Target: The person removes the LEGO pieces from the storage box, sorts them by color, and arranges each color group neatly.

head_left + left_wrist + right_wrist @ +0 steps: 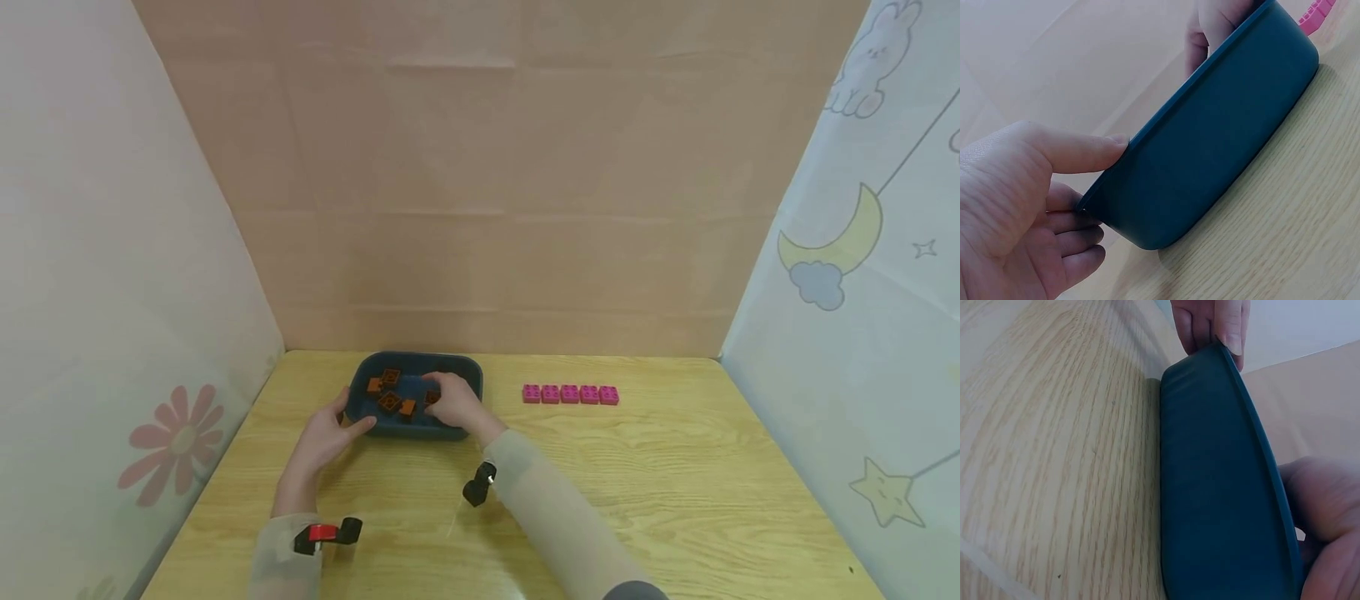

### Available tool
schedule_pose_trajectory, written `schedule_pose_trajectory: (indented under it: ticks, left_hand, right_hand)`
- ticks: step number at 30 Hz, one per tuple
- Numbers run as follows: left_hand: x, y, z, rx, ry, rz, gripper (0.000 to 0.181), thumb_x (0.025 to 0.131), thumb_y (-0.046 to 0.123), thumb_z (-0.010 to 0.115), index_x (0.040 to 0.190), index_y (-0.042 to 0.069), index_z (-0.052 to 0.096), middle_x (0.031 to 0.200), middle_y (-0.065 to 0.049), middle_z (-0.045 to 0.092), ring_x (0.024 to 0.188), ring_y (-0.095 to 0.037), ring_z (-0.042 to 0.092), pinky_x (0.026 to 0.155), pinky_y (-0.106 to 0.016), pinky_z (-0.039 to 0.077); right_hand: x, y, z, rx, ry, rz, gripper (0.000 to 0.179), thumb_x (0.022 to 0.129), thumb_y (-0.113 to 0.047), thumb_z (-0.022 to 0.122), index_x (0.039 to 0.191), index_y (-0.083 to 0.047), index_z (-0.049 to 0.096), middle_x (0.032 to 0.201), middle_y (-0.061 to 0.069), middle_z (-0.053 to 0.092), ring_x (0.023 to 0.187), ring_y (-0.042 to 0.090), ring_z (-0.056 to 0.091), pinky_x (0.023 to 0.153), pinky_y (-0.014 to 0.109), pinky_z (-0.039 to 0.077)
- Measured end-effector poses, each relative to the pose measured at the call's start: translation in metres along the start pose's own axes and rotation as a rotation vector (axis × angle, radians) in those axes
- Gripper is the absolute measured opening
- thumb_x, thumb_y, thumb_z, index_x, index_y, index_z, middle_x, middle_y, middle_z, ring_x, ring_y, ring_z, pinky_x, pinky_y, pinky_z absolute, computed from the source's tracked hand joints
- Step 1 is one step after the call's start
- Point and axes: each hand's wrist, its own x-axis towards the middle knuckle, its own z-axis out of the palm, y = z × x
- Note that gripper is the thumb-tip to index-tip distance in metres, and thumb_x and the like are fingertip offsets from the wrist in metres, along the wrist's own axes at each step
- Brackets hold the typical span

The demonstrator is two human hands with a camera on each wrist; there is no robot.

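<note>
- Blue tray (420, 432): near table's (675, 467) far edge, toward left corner.
- Brown blocks (389, 402): loose in tray.
- Left hand (322, 432): pinching tray's near-left corner.
- Right hand (459, 404): inside tray, at one brown block; cannot tell whether pinching.
- Five pink blocks (570, 394): row near far edge.

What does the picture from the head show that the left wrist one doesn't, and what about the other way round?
Only the head view shows the brownish-orange bricks inside the tray, the pale sleeves, and the printed flower and moon.

Only the left wrist view shows the palm side of the left hand, with fingers curled beside the tray.

Both show the tray on the wooden table, the left hand at its rim, the right hand reaching in, and pink bricks.
</note>
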Motion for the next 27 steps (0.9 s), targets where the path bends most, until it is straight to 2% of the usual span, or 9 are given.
schedule_pose_trajectory:
  ticks: [5,12,15,18,21,23,27]
  left_hand:
    - [0.0003,-0.0003,0.0006,-0.017,-0.003,0.001,0.093,0.104,0.029,0.073,0.166,-0.01,0.015,0.172,-0.031,0.016,0.154,-0.053,0.026,0.124,-0.058,0.032]
    - [0.0012,-0.0014,0.0007,-0.037,0.0,-0.005,0.093,0.104,0.028,0.074,0.166,-0.01,0.016,0.172,-0.031,0.017,0.155,-0.052,0.025,0.125,-0.058,0.03]
    - [0.0021,-0.002,0.0011,-0.034,0.002,-0.01,0.093,0.104,0.028,0.074,0.166,-0.009,0.016,0.172,-0.031,0.018,0.155,-0.052,0.025,0.125,-0.058,0.03]
    - [0.0024,-0.0024,0.0016,-0.029,0.005,-0.014,0.093,0.104,0.028,0.075,0.166,-0.009,0.017,0.172,-0.031,0.018,0.155,-0.052,0.026,0.125,-0.057,0.03]
    - [0.0021,-0.0018,0.0018,-0.03,0.005,-0.016,0.093,0.104,0.028,0.075,0.166,-0.009,0.016,0.172,-0.03,0.018,0.155,-0.052,0.025,0.125,-0.057,0.03]
    - [0.0017,-0.0012,0.0019,-0.035,0.004,-0.019,0.093,0.104,0.028,0.075,0.166,-0.009,0.016,0.172,-0.03,0.017,0.155,-0.052,0.025,0.125,-0.057,0.03]
    - [0.0013,-0.0001,0.0016,-0.036,0.002,-0.026,0.094,0.104,0.029,0.075,0.167,-0.009,0.015,0.173,-0.03,0.016,0.155,-0.052,0.024,0.125,-0.057,0.029]
  right_hand:
    - [0.0028,0.0018,0.0045,-0.032,-0.022,0.034,0.059,0.097,-0.005,0.077,0.153,-0.011,0.06,0.153,0.011,0.06,0.128,0.03,0.06,0.087,0.04,0.053]
    - [0.0039,0.0002,0.0056,-0.055,-0.017,0.042,0.055,0.098,-0.003,0.076,0.151,-0.008,0.061,0.148,0.01,0.063,0.133,0.03,0.061,0.097,0.042,0.056]
    - [0.0037,-0.0007,0.0053,-0.057,-0.016,0.053,0.055,0.097,0.001,0.072,0.15,-0.007,0.061,0.149,0.012,0.063,0.121,0.029,0.064,0.086,0.04,0.055]
    - [0.0039,-0.0016,0.0056,-0.069,-0.018,0.073,0.056,0.097,0.006,0.067,0.151,-0.007,0.06,0.149,0.012,0.062,0.107,0.025,0.06,0.073,0.035,0.048]
    - [0.0054,-0.0016,0.007,-0.085,-0.021,0.098,0.058,0.096,0.009,0.063,0.152,-0.008,0.06,0.15,0.012,0.062,0.1,0.023,0.059,0.065,0.032,0.043]
    - [0.0065,-0.0013,0.008,-0.093,-0.021,0.111,0.059,0.096,0.011,0.061,0.151,-0.008,0.06,0.149,0.012,0.063,0.098,0.022,0.059,0.062,0.031,0.042]
    - [0.0077,-0.0008,0.0094,-0.112,-0.018,0.116,0.059,0.095,0.013,0.059,0.151,-0.008,0.061,0.149,0.012,0.063,0.101,0.022,0.061,0.066,0.031,0.044]
